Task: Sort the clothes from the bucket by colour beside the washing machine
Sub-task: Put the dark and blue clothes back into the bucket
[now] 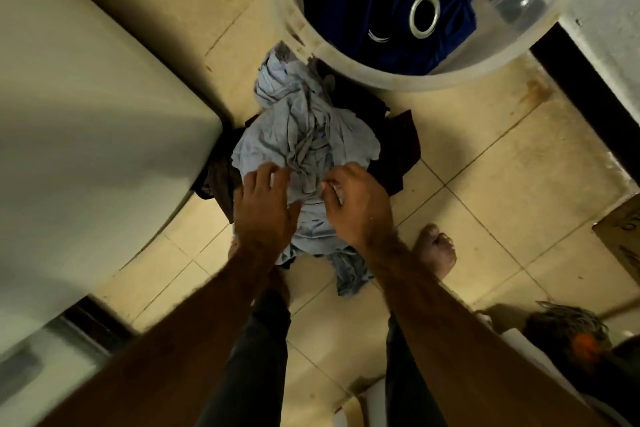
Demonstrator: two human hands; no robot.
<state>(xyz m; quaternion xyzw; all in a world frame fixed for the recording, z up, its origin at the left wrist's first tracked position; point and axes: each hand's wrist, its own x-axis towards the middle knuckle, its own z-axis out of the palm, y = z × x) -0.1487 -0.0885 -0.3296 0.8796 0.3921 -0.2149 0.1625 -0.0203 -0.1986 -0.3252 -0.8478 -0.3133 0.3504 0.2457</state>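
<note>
Bending over a heap on the floor (485,184), both arms reaching down. Pressing the left hand (266,201), open and flat with straight spread fingers, onto the near edge of a pale blue garment (304,139); probably pinning loose cloth in place to keep the heap from sliding apart. Holding the right hand (356,208) just beside the left, on the same garment, fingers bent; cannot tell through the blur whether pinching a fold or merely touching.

Under both hands, and spilling out beyond the right hand: dark clothes (398,152). Light cloth over dark, then, so hardly a split by colour yet. Judging from that, sorting in mid-course, perhaps gathering the pale piece for a place of its own.

Farther out past the fingertips: the bucket (346,74), translucent, right at the far end of the heap, holding a deep blue cloth (363,3) with metal eyelets, not yet sorted. Kept that close, presumably, for a short reach from bucket to heap.

Left of the left hand, close against the heap: the white washing machine (86,107), as asked by the task.

Just behind the right wrist: a bare foot (436,253) planted on the tiles, near the trailing end of the garment. Well off to the right of the right hand: a cardboard box (623,229) and a mop head (571,326), no part of the job.
</note>
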